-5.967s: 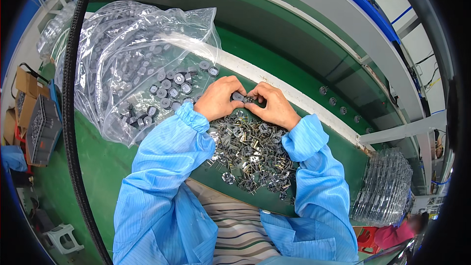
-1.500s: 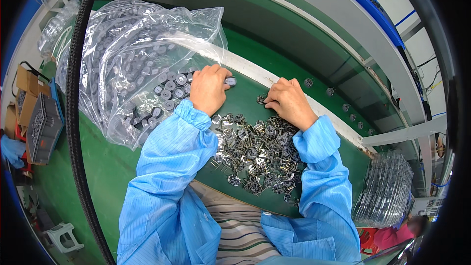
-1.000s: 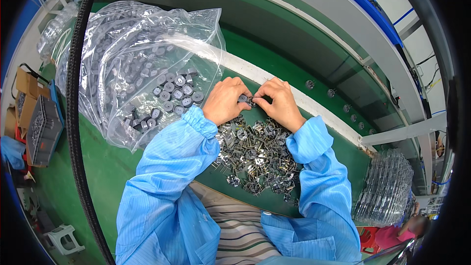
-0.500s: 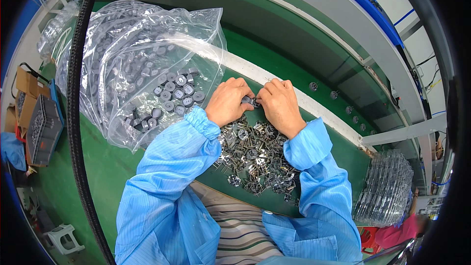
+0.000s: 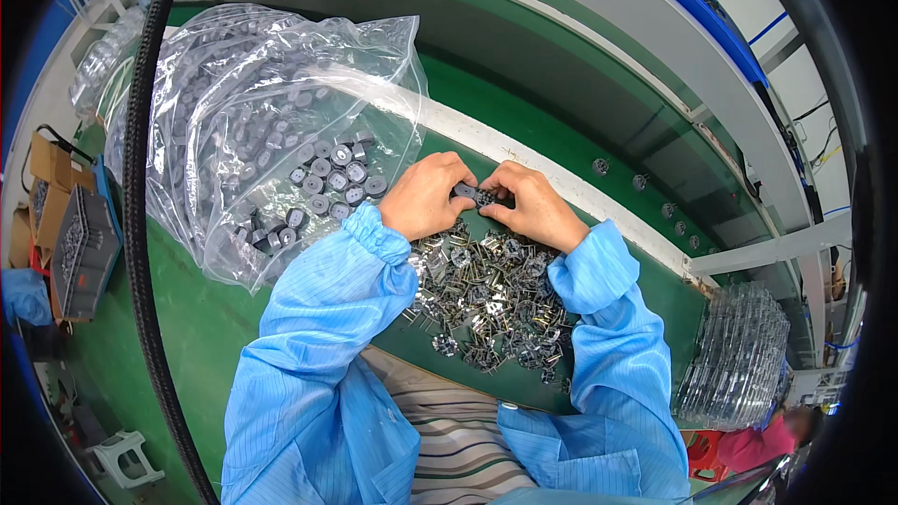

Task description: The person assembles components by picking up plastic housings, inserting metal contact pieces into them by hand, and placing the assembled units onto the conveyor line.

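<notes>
Many grey round parts point(image 5: 329, 178) fill the clear plastic bag point(image 5: 234, 84)

Our left hand point(image 5: 426, 196) has come back from the bag point(image 5: 271, 122) at upper left to meet our right hand point(image 5: 535, 208), both now pinching one small part point(image 5: 474, 194) at centre frame.

- A small dark grey part point(image 5: 472, 194) is pinched between the fingertips of both hands, the left hand point(image 5: 426, 196) and the right hand point(image 5: 533, 206), held just above the table; its exact shape is too small to tell.
- A heap of shiny metal clips point(image 5: 486, 295) lies spread on the green table, just below the hands.
</notes>
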Available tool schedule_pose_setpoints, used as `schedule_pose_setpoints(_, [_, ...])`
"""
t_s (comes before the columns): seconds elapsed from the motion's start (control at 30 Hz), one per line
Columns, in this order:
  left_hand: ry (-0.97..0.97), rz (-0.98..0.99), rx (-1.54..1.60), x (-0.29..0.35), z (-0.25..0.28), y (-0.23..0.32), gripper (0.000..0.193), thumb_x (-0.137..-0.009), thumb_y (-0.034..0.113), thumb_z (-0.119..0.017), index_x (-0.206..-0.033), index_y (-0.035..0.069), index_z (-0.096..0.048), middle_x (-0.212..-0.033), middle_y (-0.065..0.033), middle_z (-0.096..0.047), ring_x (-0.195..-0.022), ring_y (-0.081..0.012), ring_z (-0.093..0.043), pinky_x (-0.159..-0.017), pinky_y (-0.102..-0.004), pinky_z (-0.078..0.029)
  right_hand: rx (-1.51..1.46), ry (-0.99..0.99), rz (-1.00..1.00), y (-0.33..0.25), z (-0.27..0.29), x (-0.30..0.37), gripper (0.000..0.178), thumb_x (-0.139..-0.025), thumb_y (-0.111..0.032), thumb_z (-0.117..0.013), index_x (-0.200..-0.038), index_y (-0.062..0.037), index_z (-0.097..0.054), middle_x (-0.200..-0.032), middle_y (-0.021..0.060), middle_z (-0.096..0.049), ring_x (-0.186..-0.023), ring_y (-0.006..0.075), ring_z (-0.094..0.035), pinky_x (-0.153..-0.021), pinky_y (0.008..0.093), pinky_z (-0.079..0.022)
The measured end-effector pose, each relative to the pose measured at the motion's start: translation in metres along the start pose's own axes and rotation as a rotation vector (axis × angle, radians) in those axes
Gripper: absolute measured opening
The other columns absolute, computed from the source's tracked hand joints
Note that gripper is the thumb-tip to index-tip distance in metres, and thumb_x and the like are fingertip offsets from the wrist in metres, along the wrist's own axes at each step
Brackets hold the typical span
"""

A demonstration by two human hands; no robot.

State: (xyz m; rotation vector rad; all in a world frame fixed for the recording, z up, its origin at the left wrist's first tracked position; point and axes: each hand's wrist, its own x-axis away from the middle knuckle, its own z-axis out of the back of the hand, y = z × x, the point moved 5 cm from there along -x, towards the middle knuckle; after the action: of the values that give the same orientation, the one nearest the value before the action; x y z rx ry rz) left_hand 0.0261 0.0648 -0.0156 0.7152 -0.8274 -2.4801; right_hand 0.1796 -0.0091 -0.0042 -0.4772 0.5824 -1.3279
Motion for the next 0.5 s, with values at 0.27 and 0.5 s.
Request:
schedule_pose_setpoints(0.27, [0.087, 0.041, -0.029, 0.001, 0.005, -0.011, 0.020, -0.094, 0.020, -0.067, -0.097, 0.001, -0.071, -0.092, -0.0160, -0.063, -0.083, -0.0376, -0.064, -0.074, -0.0442, -0.052, 0.015, 0.104, -0.124, 0.040, 0.046, -0.003, 0.029, -0.076, -0.010, -0.078, -0.101, 0.0026, -0.072, -0.093, 0.0130, -0.066, -0.081, 0.0215, -0.067, -0.074, 0.0341, -0.056])
schedule_pose_setpoints(0.5, [0.116, 0.084, -0.056, -0.004, 0.000, -0.007, 0.022, -0.095, 0.025, -0.067, -0.092, 0.004, -0.072, -0.095, -0.0153, -0.060, -0.084, -0.0394, -0.065, -0.076, -0.0477, -0.054, 0.434, 0.453, -0.388, 0.118, 0.089, 0.026, 0.032, -0.076, -0.008, -0.078, -0.106, 0.0026, -0.071, -0.097, 0.0162, -0.069, -0.097, 0.0334, -0.063, -0.086, 0.0433, -0.051])
